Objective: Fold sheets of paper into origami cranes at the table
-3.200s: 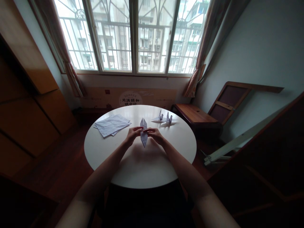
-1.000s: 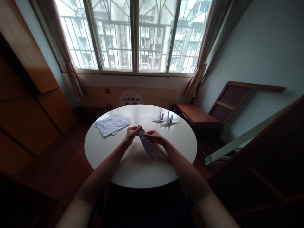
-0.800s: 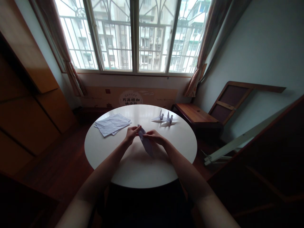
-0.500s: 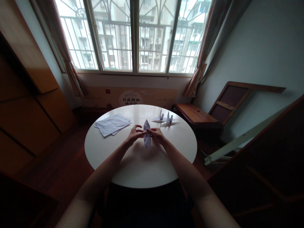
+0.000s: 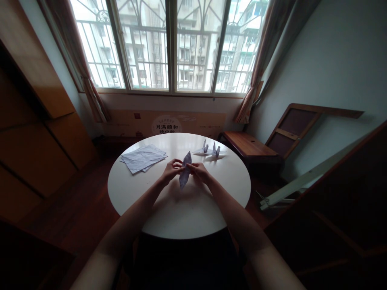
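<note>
Between my hands is a piece of folded paper (image 5: 184,177), a narrow diamond pointed at both ends, held a little above the table and leaning with its top to the right. My left hand (image 5: 172,170) grips its left edge near the middle, fingers curled. From the other side my right hand (image 5: 198,170) pinches it between thumb and fingers. Two finished paper cranes, a left one (image 5: 205,148) and a right one (image 5: 216,150), stand on the table beyond my right hand. Past my left hand lies a stack of creased paper sheets (image 5: 143,157).
A round white table (image 5: 187,221) carries everything. Behind it are a printed panel (image 5: 196,121) and a barred window (image 5: 148,56). A wooden bench (image 5: 250,144) stands at the right, and cabinets (image 5: 57,145) line the left side.
The folded paper has turned from nearly upright to a slant, its top going right and its lower tip left. The left fingers have closed in on it. Cranes and sheets stay put.
</note>
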Motion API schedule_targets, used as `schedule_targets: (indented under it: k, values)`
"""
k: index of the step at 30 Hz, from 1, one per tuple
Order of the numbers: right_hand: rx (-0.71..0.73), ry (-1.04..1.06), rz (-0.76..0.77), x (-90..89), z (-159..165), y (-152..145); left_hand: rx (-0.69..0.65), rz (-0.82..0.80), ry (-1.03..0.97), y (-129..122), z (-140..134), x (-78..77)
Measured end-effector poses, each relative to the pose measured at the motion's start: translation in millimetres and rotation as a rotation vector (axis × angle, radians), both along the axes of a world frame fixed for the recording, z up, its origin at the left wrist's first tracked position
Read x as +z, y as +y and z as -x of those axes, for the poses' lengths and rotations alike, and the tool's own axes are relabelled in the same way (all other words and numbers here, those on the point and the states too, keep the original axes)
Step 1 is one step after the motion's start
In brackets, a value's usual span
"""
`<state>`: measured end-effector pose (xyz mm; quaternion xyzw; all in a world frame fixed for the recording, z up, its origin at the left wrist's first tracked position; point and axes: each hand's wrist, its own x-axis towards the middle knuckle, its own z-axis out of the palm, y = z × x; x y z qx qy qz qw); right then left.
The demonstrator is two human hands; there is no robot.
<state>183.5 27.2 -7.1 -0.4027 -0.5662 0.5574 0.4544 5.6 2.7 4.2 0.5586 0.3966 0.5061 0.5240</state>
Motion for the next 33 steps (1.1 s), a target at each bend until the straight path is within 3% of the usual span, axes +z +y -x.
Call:
schedule_targets:
  k: [8,14,33]
  values:
    - [0.071,0.099,0.045,-0.8,1.6,0.3,-0.018,-0.057,0.01,-1.1,-2.3,0.6]
    - [0.035,0.121,0.05,1.6,2.0,-0.7,0.036,-0.127,0.0,3.3,-4.2,-3.0]
    - [-0.015,0.03,-0.092,-1.7,3.5,1.3,0.073,0.021,-0.1,0.5,0.3,-0.4]
